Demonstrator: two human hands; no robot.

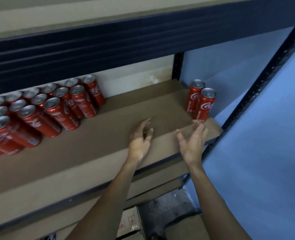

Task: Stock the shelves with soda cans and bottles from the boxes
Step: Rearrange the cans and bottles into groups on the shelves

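View from a head-worn camera looking down at a cardboard-lined shelf (108,135) on a dark metal rack. Toward the left end of the shelf stands a tight block of red Coca-Cola cans (56,108), several rows deep, upright with silver tops showing. At the right end of the shelf, in the corner by the rack's upright post (264,78), stands a separate pair of cans (200,103), one just behind the other. The long middle stretch of the shelf between the two groups holds nothing, so the stocking looks partly done, with much of the shelf to fill; no bottles are in view. Both of the person's hands reach over the front edge of the shelf, and neither holds anything. The left hand (139,141) hovers over the middle of the shelf, back upward, its fingers loosely bent. The right hand (192,142) is toward the right end of the shelf, palm turned inward, fingers relaxed and spread, its fingertips just in front of the pair of cans; whether they touch cannot be told. Below the shelf, on the floor, cardboard boxes (131,222) are partly visible; what is inside them is hidden. Beyond the right end of the shelf is a blue wall (264,153).
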